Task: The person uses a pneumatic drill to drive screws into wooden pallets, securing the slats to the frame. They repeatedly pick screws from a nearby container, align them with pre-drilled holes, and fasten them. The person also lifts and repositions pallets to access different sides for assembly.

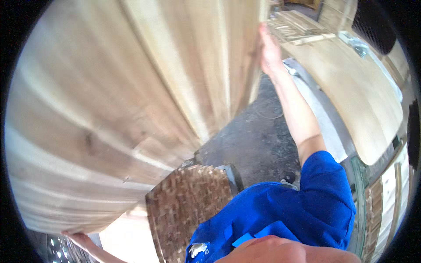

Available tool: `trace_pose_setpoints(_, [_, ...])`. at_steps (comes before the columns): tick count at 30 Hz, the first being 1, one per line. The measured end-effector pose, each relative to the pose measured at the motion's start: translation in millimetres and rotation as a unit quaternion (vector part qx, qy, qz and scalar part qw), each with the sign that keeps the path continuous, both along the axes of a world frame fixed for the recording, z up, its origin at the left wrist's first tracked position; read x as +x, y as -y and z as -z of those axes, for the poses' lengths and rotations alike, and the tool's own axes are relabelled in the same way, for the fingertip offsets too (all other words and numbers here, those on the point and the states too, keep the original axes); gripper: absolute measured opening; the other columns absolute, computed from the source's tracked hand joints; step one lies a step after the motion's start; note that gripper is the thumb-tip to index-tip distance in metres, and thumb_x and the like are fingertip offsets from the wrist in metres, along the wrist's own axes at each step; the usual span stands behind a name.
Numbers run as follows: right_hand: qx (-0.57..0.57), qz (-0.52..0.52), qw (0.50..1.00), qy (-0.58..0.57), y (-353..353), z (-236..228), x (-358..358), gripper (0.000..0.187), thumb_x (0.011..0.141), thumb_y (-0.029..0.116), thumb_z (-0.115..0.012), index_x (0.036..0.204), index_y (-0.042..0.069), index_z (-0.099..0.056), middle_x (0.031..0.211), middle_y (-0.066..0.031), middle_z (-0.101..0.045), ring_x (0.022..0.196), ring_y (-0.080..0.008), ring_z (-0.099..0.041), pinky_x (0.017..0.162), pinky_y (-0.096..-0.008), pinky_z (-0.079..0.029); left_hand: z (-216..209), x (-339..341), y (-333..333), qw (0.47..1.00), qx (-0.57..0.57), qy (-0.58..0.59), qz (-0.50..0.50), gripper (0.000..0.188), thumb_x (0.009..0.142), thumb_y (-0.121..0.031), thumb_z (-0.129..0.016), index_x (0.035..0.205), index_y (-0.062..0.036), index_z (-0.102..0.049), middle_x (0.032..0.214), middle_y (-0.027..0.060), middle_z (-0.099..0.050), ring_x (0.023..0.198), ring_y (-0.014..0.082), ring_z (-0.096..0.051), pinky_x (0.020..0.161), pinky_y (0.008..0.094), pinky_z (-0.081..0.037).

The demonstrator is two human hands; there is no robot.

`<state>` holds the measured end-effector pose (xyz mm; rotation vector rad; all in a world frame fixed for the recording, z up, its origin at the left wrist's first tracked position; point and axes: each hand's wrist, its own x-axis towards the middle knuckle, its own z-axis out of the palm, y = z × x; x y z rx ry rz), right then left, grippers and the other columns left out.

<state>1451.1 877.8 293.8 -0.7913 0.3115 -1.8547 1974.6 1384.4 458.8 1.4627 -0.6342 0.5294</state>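
A very large wooden panel (144, 101), made of pale and brown strips joined side by side, stands tilted before me and fills the left and upper part of the view. My right hand (270, 51) is closed on its right edge, arm stretched far forward. At the lower left, my left hand (78, 238) grips the panel's near edge, its fingers partly hidden by the wood. Some blur lies over the panel, and whatever is behind it is hidden.
Close below the panel is a stack of wood (190, 197) with a blocky brown surface. To the right lies a pale rounded board (351, 92), with wooden slats (298, 28) and a clear plastic bag (359, 47) at its far end. A green metal frame (359, 206) stands beside me on dark floor (258, 136).
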Motion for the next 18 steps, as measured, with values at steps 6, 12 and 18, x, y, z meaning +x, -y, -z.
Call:
trace_pose_setpoints(6, [0.223, 0.264, 0.929, -0.129, -204, 78, -241, 0.073, 0.082, 0.05, -0.056, 0.127, -0.004, -0.037, 0.126, -0.0152, -0.045, 0.115, -0.0202, -0.041, 0.096, -0.0337, -0.034, 42, -53, 91, 0.945, 0.015, -0.164, 0.283, 0.065, 0.087, -0.044, -0.05, 0.135, -0.0048, -0.03, 0.136, 0.0139, -0.035, 0.12, 0.0266, -0.039, 0.096, 0.0375, -0.036])
trace_pose_setpoints(12, [0.36, 0.386, 0.824, -0.204, -479, 151, -409, 0.061, 0.075, 0.052, -0.063, 0.104, 0.0, -0.052, 0.088, -0.0055, -0.052, 0.082, -0.0158, -0.05, 0.071, -0.0299, -0.042, 150, -173, 189, 0.746, 0.108, -0.308, 0.581, 0.067, 0.084, -0.043, -0.057, 0.13, 0.0008, -0.035, 0.133, 0.0121, -0.039, 0.12, 0.0269, -0.038, 0.1, 0.0382, -0.031])
trace_pose_setpoints(18, [0.498, 0.461, 0.7, -0.222, -628, 180, -447, 0.058, 0.076, 0.045, -0.065, 0.105, -0.005, -0.055, 0.092, -0.0076, -0.057, 0.084, -0.0138, -0.052, 0.075, -0.0288, -0.041, 234, -355, 311, 0.65, 0.267, -0.359, 0.614, 0.059, 0.078, -0.039, -0.063, 0.115, 0.0051, -0.05, 0.11, 0.0129, -0.056, 0.097, 0.026, -0.056, 0.083, 0.0362, -0.046])
